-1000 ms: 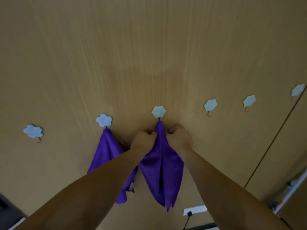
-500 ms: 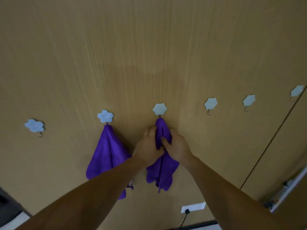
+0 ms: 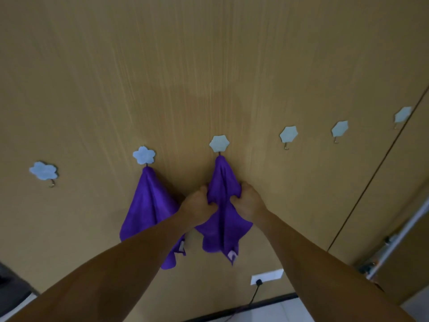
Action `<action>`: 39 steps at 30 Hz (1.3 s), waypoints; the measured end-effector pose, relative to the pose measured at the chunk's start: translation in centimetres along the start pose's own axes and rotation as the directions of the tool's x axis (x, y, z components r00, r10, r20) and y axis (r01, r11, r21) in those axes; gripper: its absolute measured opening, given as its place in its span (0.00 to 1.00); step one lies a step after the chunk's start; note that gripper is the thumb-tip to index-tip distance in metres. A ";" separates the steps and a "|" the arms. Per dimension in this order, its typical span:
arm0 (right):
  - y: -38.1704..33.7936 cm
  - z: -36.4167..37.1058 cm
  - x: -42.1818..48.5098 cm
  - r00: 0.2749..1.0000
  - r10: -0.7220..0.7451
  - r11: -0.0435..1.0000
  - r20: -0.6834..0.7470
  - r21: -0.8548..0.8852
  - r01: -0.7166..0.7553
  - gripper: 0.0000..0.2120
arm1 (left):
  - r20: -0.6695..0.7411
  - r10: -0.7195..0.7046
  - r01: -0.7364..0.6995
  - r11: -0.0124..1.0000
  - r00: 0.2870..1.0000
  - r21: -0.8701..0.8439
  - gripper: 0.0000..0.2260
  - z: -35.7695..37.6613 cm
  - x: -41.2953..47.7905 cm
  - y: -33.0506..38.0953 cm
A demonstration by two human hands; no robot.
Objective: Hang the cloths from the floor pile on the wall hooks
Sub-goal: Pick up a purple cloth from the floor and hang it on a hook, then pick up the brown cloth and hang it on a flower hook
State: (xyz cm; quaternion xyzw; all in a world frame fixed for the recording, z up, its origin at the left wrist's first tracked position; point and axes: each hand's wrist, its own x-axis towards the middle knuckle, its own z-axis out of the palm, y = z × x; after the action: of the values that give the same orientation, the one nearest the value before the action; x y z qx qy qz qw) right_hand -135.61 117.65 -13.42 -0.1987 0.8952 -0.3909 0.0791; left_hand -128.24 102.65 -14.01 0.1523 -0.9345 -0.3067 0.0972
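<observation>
A purple cloth (image 3: 224, 182) hangs from the middle pale hexagon hook (image 3: 219, 143) on the wooden wall. My left hand (image 3: 197, 205) grips its left edge and my right hand (image 3: 249, 201) grips its right edge, both well below the hook. A second purple cloth (image 3: 148, 205) hangs free from the flower-shaped hook (image 3: 144, 155) to the left; my left forearm covers its lower part. The floor pile is out of view.
Bare hooks: a flower-shaped one (image 3: 43, 170) at far left, three hexagon ones (image 3: 288, 134) (image 3: 339, 129) (image 3: 402, 114) to the right. A white wall socket (image 3: 267, 276) with a black cable sits low. A metal rail (image 3: 399, 238) slants at the right edge.
My hands slid down the middle cloth from just under the hook and moved apart, spreading the cloth wider. The left cloth has not moved.
</observation>
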 end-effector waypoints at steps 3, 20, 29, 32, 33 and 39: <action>0.4 -0.2 -1.9 0.997 0.075 0.997 -0.027 -0.016 -0.076 0.26 | 0.028 -0.016 0.014 0.997 0.999 0.072 0.27 -0.4 -1.1 -0.7; 3.6 5.0 -31.4 0.867 0.478 0.858 -0.143 -0.136 -0.496 0.32 | 0.533 0.259 -0.397 0.904 0.805 0.160 0.28 4.3 -20.4 -3.2; 11.5 8.2 -50.3 0.625 0.770 0.621 -0.128 -0.077 -0.780 0.26 | 0.858 0.210 -0.507 0.859 0.469 0.067 0.34 14.9 -34.7 -2.8; 13.9 10.1 -55.6 0.558 0.825 0.558 -0.086 -0.026 -0.829 0.25 | 0.908 0.171 -0.525 0.849 0.383 0.062 0.34 18.7 -39.2 -3.1; 14.9 10.7 -57.4 0.539 0.839 0.540 -0.071 -0.012 -0.842 0.25 | 0.919 0.159 -0.531 0.845 0.361 0.062 0.34 20.0 -40.6 -3.1; 22.6 13.7 -69.8 0.377 0.926 0.377 -0.015 0.099 -0.921 0.20 | 0.960 0.121 -0.576 0.816 0.253 0.050 0.29 29.2 -51.3 -2.7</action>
State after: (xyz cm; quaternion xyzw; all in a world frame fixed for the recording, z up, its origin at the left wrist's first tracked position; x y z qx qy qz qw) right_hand -74.77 151.49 -40.25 0.3500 0.8412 -0.3197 0.2602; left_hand -87.68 134.13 -43.28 -0.2505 -0.8669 -0.1113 -0.4163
